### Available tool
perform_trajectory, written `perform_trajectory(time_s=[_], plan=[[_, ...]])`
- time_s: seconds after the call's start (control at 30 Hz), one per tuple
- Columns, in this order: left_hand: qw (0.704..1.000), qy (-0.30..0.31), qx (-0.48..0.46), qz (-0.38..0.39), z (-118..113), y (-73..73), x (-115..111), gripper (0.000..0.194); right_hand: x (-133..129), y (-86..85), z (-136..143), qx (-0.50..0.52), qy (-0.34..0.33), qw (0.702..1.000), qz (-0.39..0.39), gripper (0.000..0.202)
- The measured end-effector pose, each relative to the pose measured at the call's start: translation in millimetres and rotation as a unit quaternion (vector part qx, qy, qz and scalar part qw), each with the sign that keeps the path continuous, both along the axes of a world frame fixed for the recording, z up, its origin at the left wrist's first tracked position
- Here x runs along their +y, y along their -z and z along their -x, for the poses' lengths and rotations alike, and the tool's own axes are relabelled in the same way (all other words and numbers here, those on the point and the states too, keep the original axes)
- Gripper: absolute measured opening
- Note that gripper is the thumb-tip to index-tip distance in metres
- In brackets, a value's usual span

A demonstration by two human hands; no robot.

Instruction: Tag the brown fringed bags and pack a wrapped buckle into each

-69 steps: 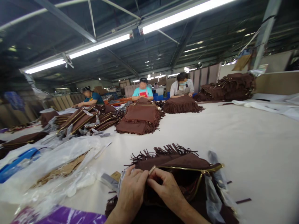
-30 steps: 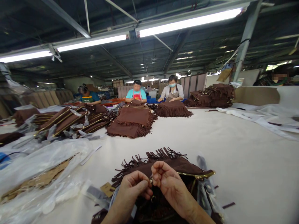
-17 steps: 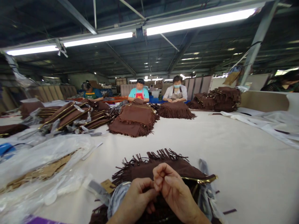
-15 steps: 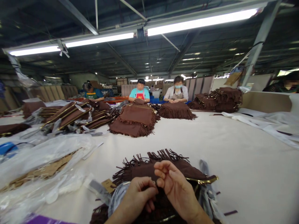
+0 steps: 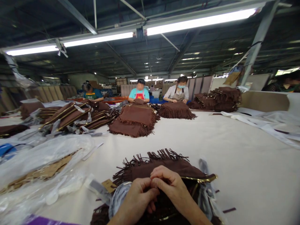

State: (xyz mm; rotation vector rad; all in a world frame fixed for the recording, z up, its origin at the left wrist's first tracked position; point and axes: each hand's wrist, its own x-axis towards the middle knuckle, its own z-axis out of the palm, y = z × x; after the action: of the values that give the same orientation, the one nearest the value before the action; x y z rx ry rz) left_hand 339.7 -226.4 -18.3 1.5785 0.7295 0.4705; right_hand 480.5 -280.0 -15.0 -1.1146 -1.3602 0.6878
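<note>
— Where are the hands, and what are they on?

— Both sit low in the view, knuckles together over the brown suede fringed bag (image 5: 164,167) that lies on the broad cream-covered surface (image 5: 234,147). The left hand (image 5: 137,201) and the right hand (image 5: 172,187) meet above the bag's open mouth, fingertips touching.

— Are the fingers closed on something?

— They are curled tight, pinched together at one spot, and whatever small piece they pinch is hidden between them. I cannot tell what it is. It sits right at the bag's opening, near the left end of the gold metal zipper edge (image 5: 201,179).

— Which way does the bag lie?

— Its long axis runs left to right across the view. The fringe points away from the person, the opening faces toward them, and the zipper edge runs off to the right of the hands. The right hand is the one nearer that zipper line; the left hand rests on the bag's left part, beside a grey plastic wrapper (image 5: 117,197) and a small tan paper tag (image 5: 108,185).

— Anything else close by?

— Clear plastic bags with brown cardboard inserts (image 5: 44,170) lie to the left. Farther up the surface stands a stack of the same brown fringed bags (image 5: 134,120), well apart from the hands, and other people sit at the far end.
</note>
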Motion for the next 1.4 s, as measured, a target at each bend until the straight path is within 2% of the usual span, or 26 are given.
perform_trajectory(time_s=[0.17,0.27,0.47,0.63,1.0,1.1,1.27,1.4], plan=[[0.998,-0.033,-0.043,0.041,0.9,-1.5,2.1,0.021,1.1,5.1,-3.4,0.035,0.032,0.998,0.049,0.028],[0.994,-0.058,-0.072,0.056,2.8,-0.9,3.8,0.022,1.4,7.3,-5.6,0.068,0.016,0.994,0.084,0.035],[0.995,-0.086,-0.044,0.005,5.2,-0.5,2.9,0.021,1.8,10.6,-4.8,0.036,0.0,0.995,0.096,0.039],[0.99,-0.12,-0.052,-0.054,4.4,-0.6,3.9,0.019,2.9,13.0,-2.9,0.052,-0.005,0.995,0.084,0.037],[0.989,-0.12,-0.051,-0.064,5.0,-0.6,4.5,0.021,1.6,14.7,-2.3,0.066,-0.026,0.994,0.085,0.037],[0.988,-0.124,-0.045,-0.076,5.1,0.2,4.8,0.019,1.6,13.9,-2.1,0.026,-0.017,0.997,0.075,0.034],[0.982,-0.137,-0.02,-0.125,5.0,0.9,2.3,0.018,0.5,14.4,-1.4,-0.127,0.036,0.991,0.001,0.026],[0.979,-0.14,-0.008,-0.147,4.6,1.9,-1.1,0.019,0.6,18.5,-0.2,-0.151,0.042,0.987,-0.018,0.026]])
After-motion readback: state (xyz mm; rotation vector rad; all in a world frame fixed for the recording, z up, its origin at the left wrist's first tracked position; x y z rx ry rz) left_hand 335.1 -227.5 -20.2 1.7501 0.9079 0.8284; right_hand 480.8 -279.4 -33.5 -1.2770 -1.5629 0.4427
